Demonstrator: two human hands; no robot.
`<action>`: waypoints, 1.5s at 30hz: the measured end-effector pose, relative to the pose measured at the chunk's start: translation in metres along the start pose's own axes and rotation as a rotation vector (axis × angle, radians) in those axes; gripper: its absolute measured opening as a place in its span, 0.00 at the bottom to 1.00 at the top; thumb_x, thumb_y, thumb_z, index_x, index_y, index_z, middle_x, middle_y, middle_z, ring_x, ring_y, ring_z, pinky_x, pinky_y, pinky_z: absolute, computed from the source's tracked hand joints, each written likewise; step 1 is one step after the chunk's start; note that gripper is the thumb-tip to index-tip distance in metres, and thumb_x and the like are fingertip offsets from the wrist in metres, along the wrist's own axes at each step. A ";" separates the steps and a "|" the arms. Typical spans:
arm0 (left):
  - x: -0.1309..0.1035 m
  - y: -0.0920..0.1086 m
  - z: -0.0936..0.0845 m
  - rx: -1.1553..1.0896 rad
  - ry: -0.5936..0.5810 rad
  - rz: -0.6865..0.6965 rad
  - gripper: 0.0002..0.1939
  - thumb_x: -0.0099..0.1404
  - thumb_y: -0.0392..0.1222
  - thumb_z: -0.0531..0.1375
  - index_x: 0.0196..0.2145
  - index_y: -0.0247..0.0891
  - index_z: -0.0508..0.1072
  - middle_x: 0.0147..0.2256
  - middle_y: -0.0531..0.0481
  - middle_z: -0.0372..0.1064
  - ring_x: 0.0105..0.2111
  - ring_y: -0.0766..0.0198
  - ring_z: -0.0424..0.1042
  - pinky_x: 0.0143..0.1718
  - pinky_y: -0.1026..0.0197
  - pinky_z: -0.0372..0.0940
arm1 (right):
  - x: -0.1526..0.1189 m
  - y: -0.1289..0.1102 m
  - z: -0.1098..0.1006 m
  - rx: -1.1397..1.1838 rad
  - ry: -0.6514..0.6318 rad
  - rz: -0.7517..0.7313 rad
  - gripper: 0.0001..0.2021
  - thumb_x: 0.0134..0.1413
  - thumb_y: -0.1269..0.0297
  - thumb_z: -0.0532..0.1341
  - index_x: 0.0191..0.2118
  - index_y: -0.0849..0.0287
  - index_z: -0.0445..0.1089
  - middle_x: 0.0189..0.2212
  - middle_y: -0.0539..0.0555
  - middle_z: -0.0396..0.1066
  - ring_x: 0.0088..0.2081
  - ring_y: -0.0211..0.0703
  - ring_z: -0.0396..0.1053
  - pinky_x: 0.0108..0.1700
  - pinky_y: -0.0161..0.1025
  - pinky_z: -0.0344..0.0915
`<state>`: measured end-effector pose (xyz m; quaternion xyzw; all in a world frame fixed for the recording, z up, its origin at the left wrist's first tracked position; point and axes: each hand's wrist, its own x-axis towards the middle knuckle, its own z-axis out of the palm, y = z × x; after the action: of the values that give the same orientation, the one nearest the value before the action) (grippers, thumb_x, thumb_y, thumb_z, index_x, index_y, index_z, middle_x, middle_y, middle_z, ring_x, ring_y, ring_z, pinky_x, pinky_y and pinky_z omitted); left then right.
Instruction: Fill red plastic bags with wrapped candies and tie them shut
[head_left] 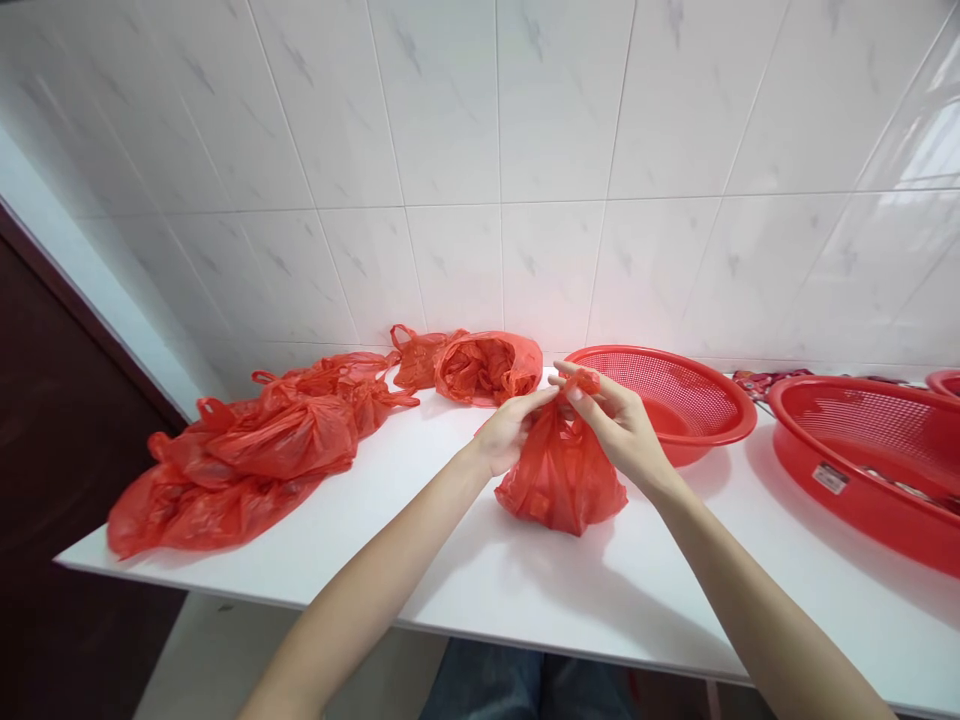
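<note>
A filled red plastic bag hangs gathered at its neck between my two hands, low over the white table. My left hand pinches the neck from the left side. From the right, my right hand grips the twisted top, its thumb and fingers closed round the plastic. What the bag contains cannot be made out through the film. Just behind my right hand stands a red mesh basket, partly covered by that hand.
Several filled red bags are heaped on the table's left side. By the tiled wall lies a bundle of red bags. A larger red basket with small items inside stands at the right. The table's front edge is near my legs.
</note>
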<state>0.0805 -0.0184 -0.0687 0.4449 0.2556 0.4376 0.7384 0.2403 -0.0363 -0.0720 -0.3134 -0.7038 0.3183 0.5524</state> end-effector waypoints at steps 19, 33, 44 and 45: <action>0.026 -0.004 -0.044 0.158 0.523 0.255 0.11 0.49 0.42 0.72 0.22 0.35 0.74 0.23 0.54 0.71 0.25 0.70 0.67 0.32 0.65 0.59 | -0.060 0.024 -0.015 -0.116 -0.045 -0.081 0.10 0.65 0.58 0.61 0.45 0.41 0.81 0.58 0.54 0.72 0.60 0.56 0.68 0.62 0.60 0.61; 0.021 0.022 -0.033 0.245 0.384 0.426 0.17 0.50 0.50 0.73 0.24 0.36 0.72 0.22 0.56 0.70 0.21 0.70 0.70 0.27 0.66 0.64 | -0.053 0.020 -0.016 0.162 0.119 0.094 0.14 0.64 0.52 0.61 0.36 0.53 0.81 0.37 0.56 0.80 0.38 0.49 0.76 0.45 0.47 0.73; -0.013 0.029 0.014 0.725 -0.049 0.552 0.14 0.62 0.50 0.65 0.27 0.36 0.78 0.28 0.50 0.71 0.31 0.63 0.72 0.37 0.59 0.69 | 0.001 -0.010 0.000 0.228 0.012 0.194 0.14 0.58 0.50 0.63 0.37 0.56 0.68 0.27 0.48 0.73 0.18 0.34 0.67 0.24 0.36 0.68; -0.013 0.024 0.012 0.702 -0.045 0.557 0.13 0.62 0.49 0.66 0.29 0.36 0.79 0.30 0.49 0.71 0.32 0.62 0.72 0.39 0.58 0.70 | 0.002 -0.009 0.000 0.252 0.002 0.213 0.14 0.58 0.50 0.63 0.37 0.57 0.67 0.25 0.47 0.72 0.17 0.35 0.67 0.24 0.36 0.67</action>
<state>0.0731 -0.0296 -0.0422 0.7297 0.2430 0.4968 0.4022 0.2392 -0.0400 -0.0640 -0.3147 -0.6207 0.4604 0.5511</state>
